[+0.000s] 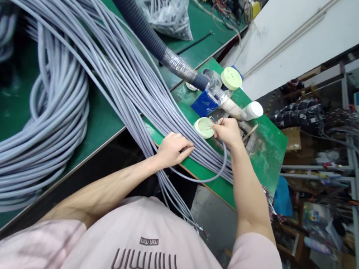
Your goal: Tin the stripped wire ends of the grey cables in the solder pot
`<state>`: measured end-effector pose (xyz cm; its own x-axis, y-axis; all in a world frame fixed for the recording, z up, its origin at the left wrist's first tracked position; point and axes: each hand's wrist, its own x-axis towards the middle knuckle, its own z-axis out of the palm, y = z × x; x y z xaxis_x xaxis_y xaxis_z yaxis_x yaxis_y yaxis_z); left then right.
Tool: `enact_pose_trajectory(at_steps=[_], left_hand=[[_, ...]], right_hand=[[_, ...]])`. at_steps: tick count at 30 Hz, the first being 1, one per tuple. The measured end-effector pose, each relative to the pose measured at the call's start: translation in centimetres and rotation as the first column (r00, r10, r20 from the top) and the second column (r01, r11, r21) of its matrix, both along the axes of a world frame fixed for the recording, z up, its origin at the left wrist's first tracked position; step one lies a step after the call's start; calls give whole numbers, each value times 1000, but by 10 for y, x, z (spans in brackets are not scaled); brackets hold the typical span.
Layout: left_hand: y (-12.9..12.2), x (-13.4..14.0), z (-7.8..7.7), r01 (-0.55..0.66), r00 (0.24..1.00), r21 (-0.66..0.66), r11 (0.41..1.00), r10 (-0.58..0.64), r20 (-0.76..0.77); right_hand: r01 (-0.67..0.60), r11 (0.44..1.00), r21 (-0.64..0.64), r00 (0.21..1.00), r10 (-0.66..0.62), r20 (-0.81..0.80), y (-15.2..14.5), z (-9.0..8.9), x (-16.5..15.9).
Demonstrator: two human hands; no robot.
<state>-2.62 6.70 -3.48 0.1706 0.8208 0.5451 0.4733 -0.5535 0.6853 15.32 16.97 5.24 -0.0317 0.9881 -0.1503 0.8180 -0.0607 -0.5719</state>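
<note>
Right at the near rim of the pale-green tub [204, 127], my right hand [226, 132] pinches the thin wire ends [209, 126] of one grey cable, and they point leftward, over the tub's opening. That's the relation that counts: tub just left of my right fingertips, much nearer to them than to my left hand [173, 148]. From my right hand the looped cable [204, 181] drops, swings towards my body and curves back to the left. My hands are apart; the left curls at the edge of the grey cable bundle [157, 103], and whether it grips anything I can't tell. That bundle slants across, between left hand and tub. Beyond my right hand, crowding it, sit the pale nozzle [235, 109], blue box [204, 104] and white cup [254, 111].
</note>
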Motion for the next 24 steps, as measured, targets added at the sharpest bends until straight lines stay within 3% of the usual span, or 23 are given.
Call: enact_pose_trajectory(at_steps=[4, 9, 14, 18, 24], left_hand=[[0, 0, -1, 12, 1000, -26, 1000, -12, -10], [0, 0, -1, 21, 1000, -85, 996, -22, -10], [0, 0, 0, 36, 999, -121, 992, -33, 24], [1, -1, 2, 24, 999, -144, 989, -19, 37], [5, -4, 8, 65, 995, -209, 976, -47, 88]], right_hand=[[-74, 997, -18, 960, 76, 270, 5, 2, -7], [-79, 995, -63, 919, 97, 383, 7, 3, -13], [-91, 994, -59, 918, 107, 382, 8, 1, -13], [-90, 995, -34, 940, 96, 327, 5, 12, -6], [66, 994, 87, 983, -80, 165, -1, 30, 43]])
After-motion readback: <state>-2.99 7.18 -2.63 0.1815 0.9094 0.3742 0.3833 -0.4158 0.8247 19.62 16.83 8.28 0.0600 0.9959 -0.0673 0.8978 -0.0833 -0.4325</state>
